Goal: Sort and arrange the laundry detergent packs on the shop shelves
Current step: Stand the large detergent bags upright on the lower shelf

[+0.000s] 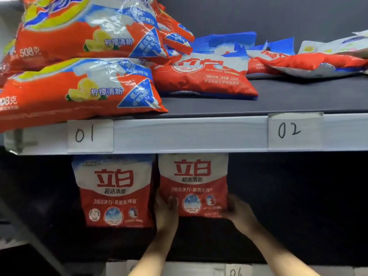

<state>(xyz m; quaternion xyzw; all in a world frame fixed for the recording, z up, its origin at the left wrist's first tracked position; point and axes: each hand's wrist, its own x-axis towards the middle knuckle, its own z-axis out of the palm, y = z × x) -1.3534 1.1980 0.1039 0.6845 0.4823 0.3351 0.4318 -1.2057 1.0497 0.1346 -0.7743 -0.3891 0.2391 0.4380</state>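
Fingers of the left hand and right hand hold the red bag by its sides; stand it straight, just beside the other bag.

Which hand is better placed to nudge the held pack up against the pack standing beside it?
Probably the right hand: it grips the held pack on the side away from the standing pack, while the left hand fills the gap.

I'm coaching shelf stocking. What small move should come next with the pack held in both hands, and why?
Probably ease the held pack a little left and set it down level with the standing pack. Left hand and right hand grip its lower corners; it sits higher than its neighbour, with a dark gap between them.
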